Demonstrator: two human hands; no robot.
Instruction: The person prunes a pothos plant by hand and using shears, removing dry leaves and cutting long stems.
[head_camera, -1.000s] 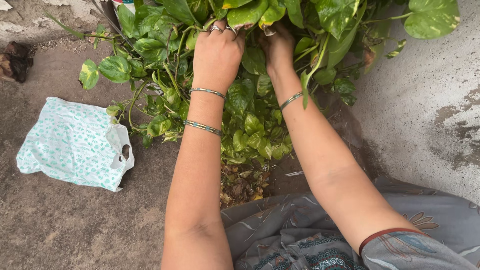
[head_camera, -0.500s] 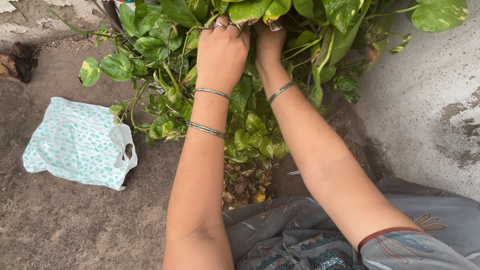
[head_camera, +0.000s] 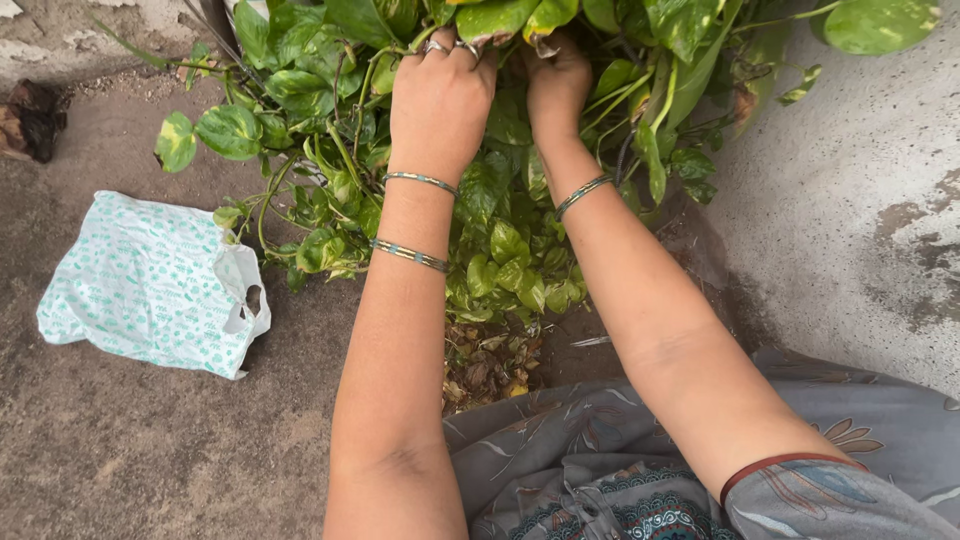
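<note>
- Bare concrete ground (head_camera: 130, 450) runs along the left; a rough grey wall (head_camera: 850, 200) rises on the right, its surface stained in patches.
- Between ground and wall grows a trailing plant (head_camera: 500, 250) with green, yellow-splashed leaves; its vines spill over the concrete.
- Left hand (head_camera: 440, 100): pushed into the upper foliage, knuckles up, fingers curled closed among the stems. Rings show on two fingers; two thin bangles (head_camera: 415, 215) sit on the forearm.
- Right hand (head_camera: 555, 85): just beside the left hand, also buried in the leaves, fingers bent inward. The fingertips are hidden, so what exactly it grips cannot be told; it appears to close on a stem or a leaf. One bangle sits at the wrist.
- Dry brown leaves (head_camera: 490, 365) lie in a heap under the plant, between the two forearms.
- White plastic bag (head_camera: 150, 285) with a green print lies flat on the concrete, well apart from both hands, left of the vines.
- Dark lump (head_camera: 30, 120) rests at the far left edge.
- Grey patterned cloth (head_camera: 600, 470) covers the person's lap at the bottom.
</note>
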